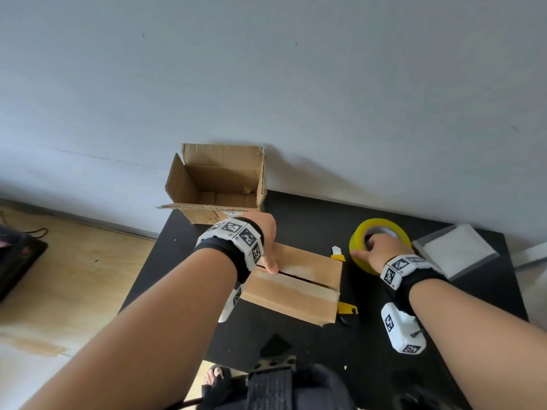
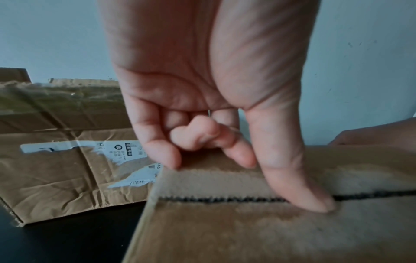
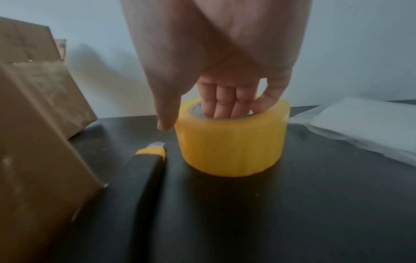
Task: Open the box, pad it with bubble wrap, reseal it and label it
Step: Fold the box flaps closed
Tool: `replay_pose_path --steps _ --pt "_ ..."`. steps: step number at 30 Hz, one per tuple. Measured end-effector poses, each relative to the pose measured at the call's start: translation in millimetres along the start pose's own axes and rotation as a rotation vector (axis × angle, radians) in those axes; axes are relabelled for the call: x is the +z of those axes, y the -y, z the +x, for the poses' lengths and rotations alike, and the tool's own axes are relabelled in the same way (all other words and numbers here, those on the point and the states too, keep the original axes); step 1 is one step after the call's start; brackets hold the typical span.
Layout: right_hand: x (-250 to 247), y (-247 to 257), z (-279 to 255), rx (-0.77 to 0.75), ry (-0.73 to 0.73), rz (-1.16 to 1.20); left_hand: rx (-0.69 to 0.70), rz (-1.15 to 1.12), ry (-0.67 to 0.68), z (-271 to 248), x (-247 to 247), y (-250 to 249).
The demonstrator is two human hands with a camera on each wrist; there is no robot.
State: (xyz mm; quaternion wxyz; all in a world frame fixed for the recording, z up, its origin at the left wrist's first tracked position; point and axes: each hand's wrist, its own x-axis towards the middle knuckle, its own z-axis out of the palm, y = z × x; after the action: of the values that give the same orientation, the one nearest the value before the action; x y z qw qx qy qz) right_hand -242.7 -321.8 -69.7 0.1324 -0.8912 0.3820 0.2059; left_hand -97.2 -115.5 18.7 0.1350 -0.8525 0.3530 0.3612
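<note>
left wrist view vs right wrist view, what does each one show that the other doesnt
Only the left wrist view shows the left hand, its thumb pressing on the closed box at the open seam, and the torn label on the open box's side.

Only the right wrist view shows the right hand, fingers inside the yellow tape roll, plus the utility knife and a white plastic packet.

Both show the closed box, the open box, the black table and the wall.
</note>
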Motion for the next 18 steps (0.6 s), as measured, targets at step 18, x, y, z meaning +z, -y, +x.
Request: replay_pose_path --steps 18 --pt "-90.0 24.4 -80.6 -0.081 -0.200 0.840 0.105 0.030 -0.019 -25.8 3.8 -14.1"
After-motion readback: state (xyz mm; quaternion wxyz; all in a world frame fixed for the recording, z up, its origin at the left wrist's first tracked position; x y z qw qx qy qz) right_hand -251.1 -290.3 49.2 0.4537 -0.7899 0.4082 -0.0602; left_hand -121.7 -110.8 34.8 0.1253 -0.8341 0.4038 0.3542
